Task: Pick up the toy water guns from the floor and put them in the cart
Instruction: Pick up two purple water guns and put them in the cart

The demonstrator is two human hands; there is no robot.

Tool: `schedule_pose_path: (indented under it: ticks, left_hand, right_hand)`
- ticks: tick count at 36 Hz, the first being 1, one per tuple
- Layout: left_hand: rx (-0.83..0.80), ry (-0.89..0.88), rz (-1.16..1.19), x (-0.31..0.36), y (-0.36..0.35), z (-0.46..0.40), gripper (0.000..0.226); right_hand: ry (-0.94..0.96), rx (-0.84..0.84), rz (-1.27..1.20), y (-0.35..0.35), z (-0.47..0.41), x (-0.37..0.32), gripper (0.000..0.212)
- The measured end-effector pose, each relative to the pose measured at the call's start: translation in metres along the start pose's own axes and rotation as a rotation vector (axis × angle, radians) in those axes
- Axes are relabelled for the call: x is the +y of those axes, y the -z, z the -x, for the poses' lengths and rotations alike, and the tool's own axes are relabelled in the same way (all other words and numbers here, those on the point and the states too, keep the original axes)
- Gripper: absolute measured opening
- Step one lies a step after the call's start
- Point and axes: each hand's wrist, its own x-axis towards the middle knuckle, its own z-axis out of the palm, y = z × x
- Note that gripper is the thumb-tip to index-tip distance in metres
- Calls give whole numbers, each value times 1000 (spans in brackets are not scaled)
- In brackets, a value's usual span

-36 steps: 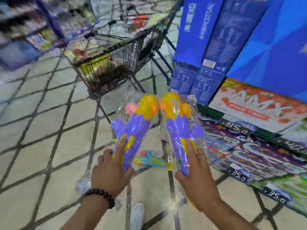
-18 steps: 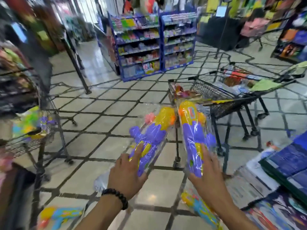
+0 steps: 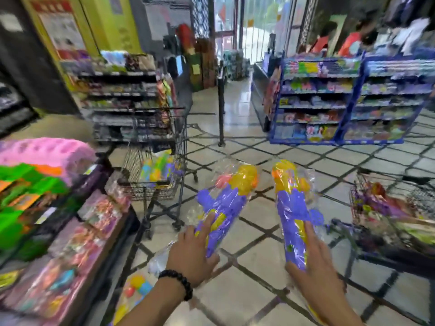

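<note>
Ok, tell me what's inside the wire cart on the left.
The cart holds bagged toy water guns in yellow, blue and purple, lying at the basket's bottom. Blur and the wire mesh hide how many there are and anything beneath them.

head view: single, worn on the person's head | faces forward and down the aisle | near: both hands (image 3: 193, 255) | far: floor (image 3: 259, 285), cart (image 3: 150, 182), shelves (image 3: 341, 109)
</note>
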Motion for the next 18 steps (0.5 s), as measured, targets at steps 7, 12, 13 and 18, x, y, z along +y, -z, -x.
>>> schedule_pose_path:
  ticks: [7, 12, 13, 18]
  left_hand:
    - [12, 185, -21, -65, -3, -61, 104]
    - [39, 282, -69, -95, 2, -130, 101]
    - [45, 296, -81, -99, 4, -147, 100]
    - [41, 384, -116, -125, 17, -227, 100]
  right_hand:
    - [49, -156, -87, -76, -119, -14, 86]
    - [35, -216, -162, -121, -200, -31, 109]
    - [37, -243, -193, -131, -220, -32, 107]
    - [76, -356, -159, -179, -327, -44, 100]
